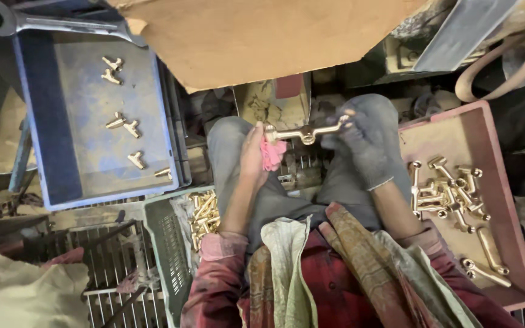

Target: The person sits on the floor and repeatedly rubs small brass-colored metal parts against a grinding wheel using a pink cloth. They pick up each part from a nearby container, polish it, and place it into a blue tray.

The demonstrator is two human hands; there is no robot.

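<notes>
I hold a long brass fitting level above my knees. My left hand, bare, grips its left end together with a scrap of pink cloth. My right hand, in a grey knitted glove, grips the fitting's right end. Below the fitting, between my legs, sits some dark metal tooling, partly hidden.
A red tray at my right holds several brass fittings. A blue tray at the upper left holds several small brass tees. A grey-green crate by my left arm holds short brass pieces. Brown cardboard lies ahead; a large spanner rests at top left.
</notes>
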